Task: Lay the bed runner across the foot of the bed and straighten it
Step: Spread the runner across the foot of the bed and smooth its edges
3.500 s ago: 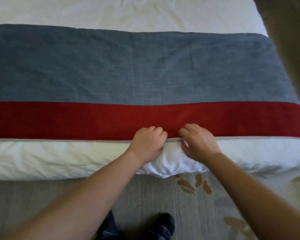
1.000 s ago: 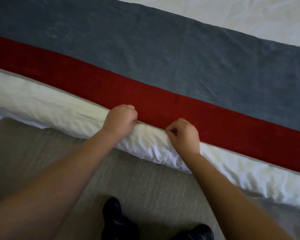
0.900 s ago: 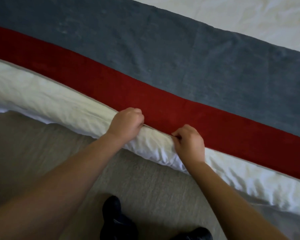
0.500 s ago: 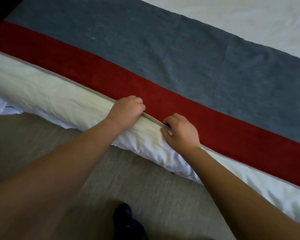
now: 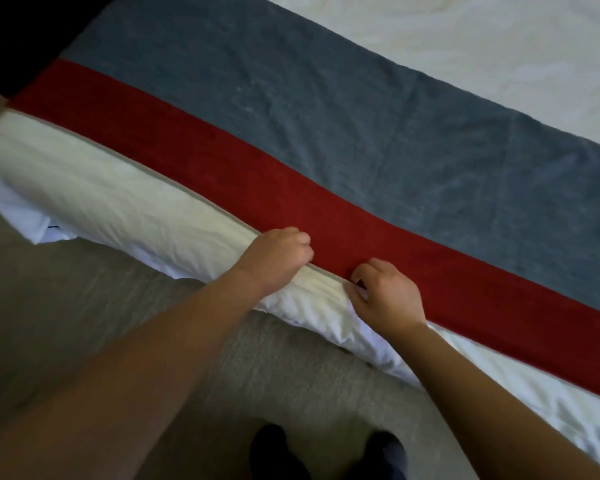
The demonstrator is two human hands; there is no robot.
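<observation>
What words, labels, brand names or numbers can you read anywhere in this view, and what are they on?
No text here can be read.
The bed runner: plain grey and red bands, no lettering.
The white bedding: no print visible.
A small dark mark under the bedding's left corner: possibly a tag or label, too small to read.

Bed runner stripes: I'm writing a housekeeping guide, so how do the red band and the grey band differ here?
The red band is narrower; the grey band is wider. The red band lies nearest the foot edge of the bed; the grey band lies farther up it. The left hand and right hand grip the red band's edge; neither touches the grey band. Both bands run side by side, flat.
</observation>
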